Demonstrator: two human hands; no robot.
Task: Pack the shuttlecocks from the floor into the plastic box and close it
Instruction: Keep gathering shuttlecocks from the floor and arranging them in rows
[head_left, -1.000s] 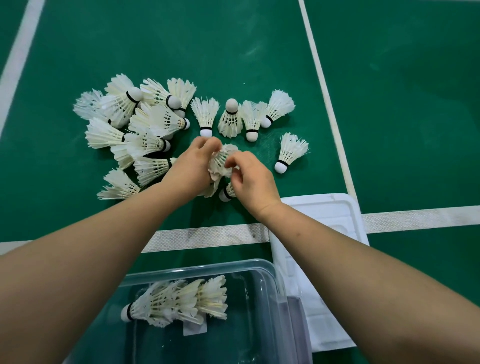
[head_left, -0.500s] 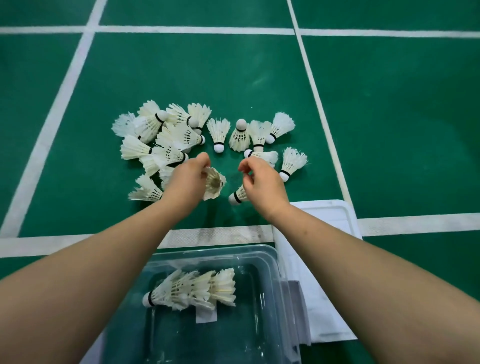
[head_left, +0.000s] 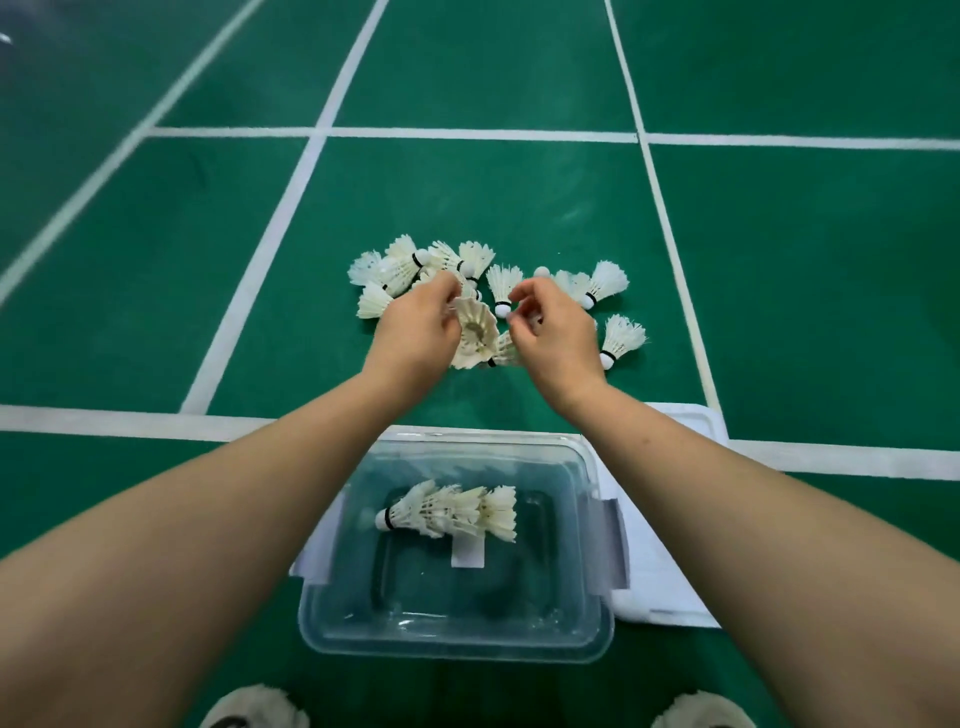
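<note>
Nearest, clear plastic box (head_left: 457, 642), open, with a short stack of shuttlecocks (head_left: 452, 512) inside. Just past the box, left hand (head_left: 418, 332) gripped a shuttlecock (head_left: 474, 332); right hand (head_left: 553, 327) half open, holding nothing seen. Beyond the box lay the loose pile (head_left: 415, 262): still mid-packing, next probably more nesting, gently.

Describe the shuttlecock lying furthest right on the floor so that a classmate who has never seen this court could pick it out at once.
Start at the clear plastic box near the person's feet, then look beyond it to the pile of shuttlecocks on the green floor. Go past the right hand to the pile's right edge. The shuttlecock there lies alone, touching no other, its cork pointing back towards the box.
</note>
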